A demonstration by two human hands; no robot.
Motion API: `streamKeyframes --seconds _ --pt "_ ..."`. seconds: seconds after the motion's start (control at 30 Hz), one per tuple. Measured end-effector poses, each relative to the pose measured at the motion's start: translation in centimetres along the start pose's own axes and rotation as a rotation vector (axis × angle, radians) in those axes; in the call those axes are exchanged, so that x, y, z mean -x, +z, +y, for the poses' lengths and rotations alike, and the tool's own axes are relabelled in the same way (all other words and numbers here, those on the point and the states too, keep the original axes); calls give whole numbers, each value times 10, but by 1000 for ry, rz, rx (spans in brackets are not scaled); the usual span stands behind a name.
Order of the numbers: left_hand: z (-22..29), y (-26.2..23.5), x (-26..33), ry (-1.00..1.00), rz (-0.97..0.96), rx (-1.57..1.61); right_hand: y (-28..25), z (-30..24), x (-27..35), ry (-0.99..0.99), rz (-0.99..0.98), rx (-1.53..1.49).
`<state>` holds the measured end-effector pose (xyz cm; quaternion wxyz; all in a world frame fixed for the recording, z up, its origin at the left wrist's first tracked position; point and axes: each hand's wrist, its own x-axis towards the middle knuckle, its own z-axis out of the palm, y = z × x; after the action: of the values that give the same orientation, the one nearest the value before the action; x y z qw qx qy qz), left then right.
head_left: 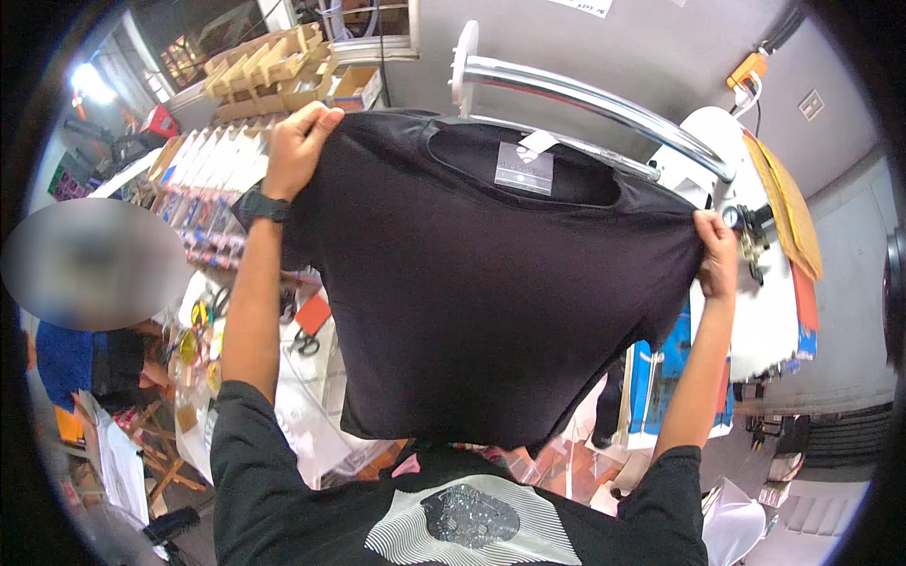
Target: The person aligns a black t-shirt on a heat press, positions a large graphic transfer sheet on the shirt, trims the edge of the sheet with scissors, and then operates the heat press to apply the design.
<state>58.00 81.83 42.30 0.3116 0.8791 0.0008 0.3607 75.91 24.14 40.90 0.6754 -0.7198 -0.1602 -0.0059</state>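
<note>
The black shirt (500, 311) hides part of the table (302, 429) — a co-worker's head (94, 264) is blurred.

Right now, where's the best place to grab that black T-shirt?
Probably by both shoulders, one hand coming in from each outer side. The left hand and right hand grip the black T-shirt there: its cloth spreads wide between them, with the neck opening in the middle.
</note>
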Motion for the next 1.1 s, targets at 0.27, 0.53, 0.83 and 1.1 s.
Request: streamKeyframes --seconds 0.27,0.53,0.83,1.1 --pt "-184 185 -16 -214 -89 -78 63 198 -128 270 37 225" --pt "-257 252 4 -353 -208 -201 88 301 -164 316 110 367" --pt "-261 276 -5 -184 -132 -175 120 296 -164 51 253 1145" --pt "-110 208 95 -220 -182 -17 172 204 -2 -166 137 991"
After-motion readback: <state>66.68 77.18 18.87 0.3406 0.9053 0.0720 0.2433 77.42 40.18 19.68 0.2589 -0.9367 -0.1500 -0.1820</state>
